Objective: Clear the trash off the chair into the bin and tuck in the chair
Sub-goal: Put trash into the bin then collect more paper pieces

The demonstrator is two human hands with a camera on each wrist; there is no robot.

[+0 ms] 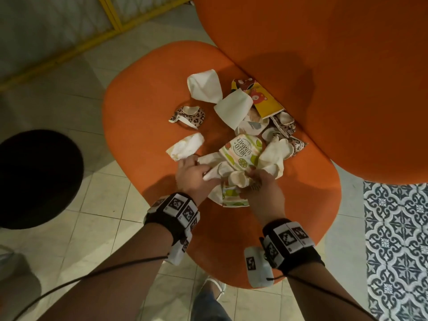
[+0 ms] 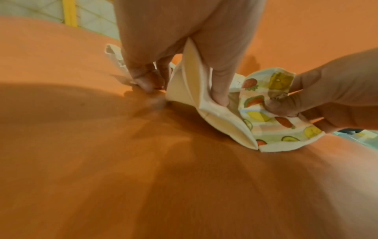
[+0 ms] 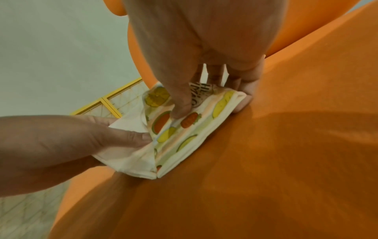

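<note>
The trash [image 1: 240,135] is a loose heap of crushed paper cups and torn cup pieces lying on the orange chair [image 1: 143,107] seat, from its near edge back to the crease where the backrest rises. It looks very light, thin and easily crumpled, so it should compress into a handful but also slip apart and drop stray scraps if gathered loosely. The left hand [image 1: 193,176] has its fingers [image 2: 143,80] curled around a plain cream piece, thumb pressed into a fold, while the right hand [image 1: 264,188] pinches the fruit-printed cup [image 3: 180,129] lettered "HELLO SUMMER", flattened to a creased wedge. Both hands meet over the same bundle at the near edge of the seat. The best hold is probably on folded rims, where the paper is doubled and stiffer. Leopard-print scraps [image 1: 187,117] and a yellow cartoon cup [image 1: 261,98] lie further back. The seat fabric looks soft and matte. The dark round bin [image 1: 39,179] stands on the tiled floor, left of the chair.
</note>
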